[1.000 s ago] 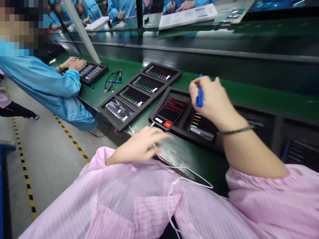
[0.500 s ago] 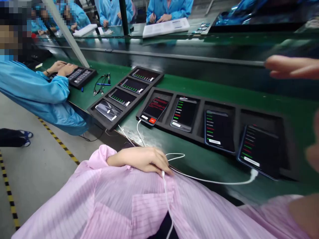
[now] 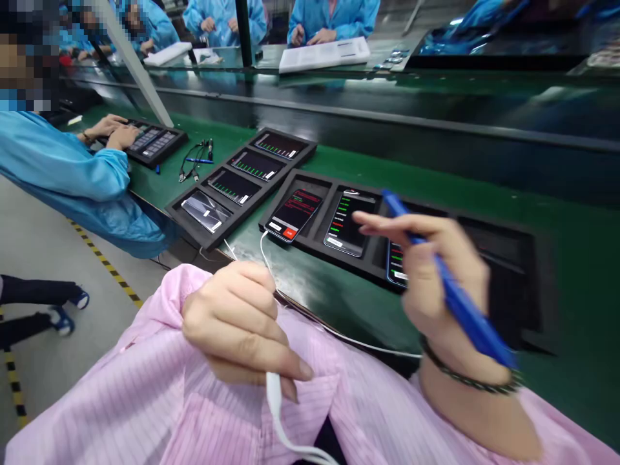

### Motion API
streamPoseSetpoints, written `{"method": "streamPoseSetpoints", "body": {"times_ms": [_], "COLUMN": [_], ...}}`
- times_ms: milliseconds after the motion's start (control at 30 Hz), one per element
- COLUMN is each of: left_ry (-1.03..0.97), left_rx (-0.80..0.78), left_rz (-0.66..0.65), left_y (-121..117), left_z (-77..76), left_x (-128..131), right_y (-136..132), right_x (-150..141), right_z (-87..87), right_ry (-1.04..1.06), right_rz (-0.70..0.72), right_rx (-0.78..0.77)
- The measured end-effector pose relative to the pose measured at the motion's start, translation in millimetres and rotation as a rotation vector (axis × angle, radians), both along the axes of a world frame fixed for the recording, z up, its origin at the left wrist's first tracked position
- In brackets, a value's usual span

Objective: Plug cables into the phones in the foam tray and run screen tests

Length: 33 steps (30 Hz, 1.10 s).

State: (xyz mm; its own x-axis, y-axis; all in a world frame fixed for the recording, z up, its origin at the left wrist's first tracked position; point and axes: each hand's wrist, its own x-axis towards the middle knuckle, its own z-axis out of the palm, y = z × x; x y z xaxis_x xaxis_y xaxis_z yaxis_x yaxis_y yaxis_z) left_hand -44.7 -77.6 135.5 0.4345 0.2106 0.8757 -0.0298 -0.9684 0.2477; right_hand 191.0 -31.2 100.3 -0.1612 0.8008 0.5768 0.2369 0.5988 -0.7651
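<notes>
Left hand (image 3: pixel 239 323): we pinch a white cable (image 3: pixel 274 397)
Right hand (image 3: pixel 436 271): we grip a blue pen (image 3: pixel 465 310)
Left tray (image 3: pixel 188 223): four phones (image 3: pixel 206 212)
Right tray (image 3: pixel 315 237): three phones (image 3: pixel 295 213) visible, one part-hidden

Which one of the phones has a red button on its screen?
The phone at the left end of the rightmost tray; no other visible phone screen shows such a button.

The left grip (image 3: pixel 237 323) is positioned in front of the torso (image 3: pixel 252 413), knuckles uppermost, fingers curled, fingertips brought together in a pinch. The right grip (image 3: pixel 423 290) is raised and partly motion-blurred, index finger (image 3: pixel 387 224) extended leftward. The right forearm (image 3: pixel 484 413) angles in from the lower right.
</notes>
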Motion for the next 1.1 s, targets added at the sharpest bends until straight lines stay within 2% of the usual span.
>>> {"method": "streamPoseSetpoints", "body": {"times_ms": [133, 233, 400, 500, 600, 700, 767, 900, 1033, 1100], "left_ry": [-0.094, -0.143, -0.124, 0.051, 0.304, 0.445, 0.498, 0.614, 0.667, 0.634], "left_rx": [0.068, 0.054, -0.022, -0.104, -0.280, -0.503, -0.594, -0.692, -0.762, -0.758], "left_rz": [0.263, 0.336, 0.468, 0.463, 0.456, 0.508, 0.509, 0.463, 0.582, 0.569], "left_y": [-10.4, -11.2, -13.9, -23.2, -34.1, -41.5, -43.2, -45.3, -49.3, -48.3], "left_z": [-6.7, -10.7, -11.9, -18.8, -21.1, -11.1, 0.1, 21.7, 34.1, 35.8], "left_x": [20.4, 34.8, 48.2, 50.7, 49.2, 43.2, 38.7, 37.3, 37.1, 29.0], "right_y": [12.4, 15.3, 16.5, 18.1, 20.4, 22.6, 23.6, 25.1, 28.0, 29.8], "right_x": [-28.1, -36.2, -39.3, -40.6, -41.1, -40.7, -40.5, -41.3, -42.2, -42.6], "right_z": [-35.7, -58.6, -79.4, -84.6, -88.0, -91.0, -92.7, -95.5, -98.4, -99.9], "right_ry": [0.004, 0.008, -0.131, -0.179, -0.192, -0.221, -0.251, -0.273, -0.269, -0.256], "right_rz": [0.161, 0.190, 0.197, 0.222, 0.234, 0.251, 0.257, 0.240, 0.229, 0.216], "right_rx": [-0.146, -0.216, -0.122, -0.057, 0.012, 0.068, 0.092, 0.119, 0.138, 0.160]}}
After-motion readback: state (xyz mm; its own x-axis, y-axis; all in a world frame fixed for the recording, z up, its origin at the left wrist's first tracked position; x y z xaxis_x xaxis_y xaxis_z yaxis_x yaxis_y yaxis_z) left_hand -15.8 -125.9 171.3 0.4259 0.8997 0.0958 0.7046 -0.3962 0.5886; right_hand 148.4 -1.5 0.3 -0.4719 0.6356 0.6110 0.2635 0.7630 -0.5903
